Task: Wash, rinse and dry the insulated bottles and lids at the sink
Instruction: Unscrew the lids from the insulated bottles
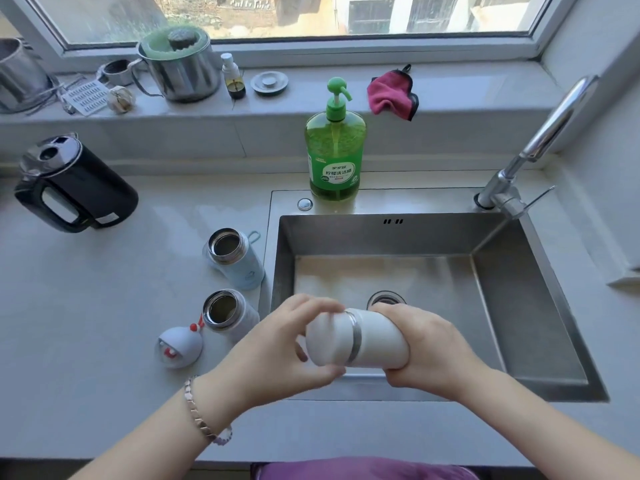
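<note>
White bottle (pixel 377 341) held sideways over sink (pixel 519 306) front edge, 6 o'clock of drain (pixel 386 299). L hand (pixel 277 348) fingers curled round its lid (pixel 325 341), 9 o'clock end. R hand (pixel 426 348) clamped on body, 3 o'clock end. Blue bottle (pixel 235 261) and grey bottle (pixel 228 315) open, upright on counter at sink's 9 o'clock; loose lid (pixel 180 346) beside the grey one. Soap bottle (pixel 335 150) at 12.

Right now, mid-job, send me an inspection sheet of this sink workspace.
Surface: grey counter, steel sink set in it.
Job's things: white bottle held sideways over the sink, cap on; blue bottle and second white bottle open on the counter; loose lid beside them.
Clutter: kettle, soap bottle, pink cloth.
Hands: left hand grips the cap, right hand grips the body.
Cables: nothing seen.
Surroundings: tap at right, window above.
</note>
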Motion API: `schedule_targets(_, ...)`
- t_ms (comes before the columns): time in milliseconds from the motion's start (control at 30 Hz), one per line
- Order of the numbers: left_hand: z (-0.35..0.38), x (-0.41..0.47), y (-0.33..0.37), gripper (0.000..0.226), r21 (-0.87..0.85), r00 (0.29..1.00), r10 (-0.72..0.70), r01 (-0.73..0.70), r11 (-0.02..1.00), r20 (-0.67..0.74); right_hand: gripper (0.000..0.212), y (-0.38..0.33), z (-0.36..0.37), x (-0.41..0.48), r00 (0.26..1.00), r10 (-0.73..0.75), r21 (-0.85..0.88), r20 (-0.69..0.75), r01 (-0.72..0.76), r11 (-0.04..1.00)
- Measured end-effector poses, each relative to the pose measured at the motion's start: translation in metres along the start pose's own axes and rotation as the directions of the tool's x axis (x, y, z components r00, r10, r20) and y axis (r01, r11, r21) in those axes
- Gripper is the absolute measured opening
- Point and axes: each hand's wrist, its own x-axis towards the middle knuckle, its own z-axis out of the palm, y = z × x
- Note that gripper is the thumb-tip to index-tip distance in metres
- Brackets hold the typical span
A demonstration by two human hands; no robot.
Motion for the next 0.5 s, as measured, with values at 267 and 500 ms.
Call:
schedule_targets(267, 0.012, -0.026, -0.029, 0.042, -0.071, 0.866, -0.483, 0.477, 0.876, -0.129, 0.061, 0.036, -0.010, 0.027, 0.886, 0.418, -0.629, 0.202, -0.210, 0.749)
schedule_targets(500, 0.014, -0.044, -0.049, 0.048, -0.062, 0.802, -0.586, 0.583, 0.810, -0.121, 0.060, 0.032, -0.012, 0.061, 0.829, 0.503, -0.820, 0.245, -0.099, 0.563)
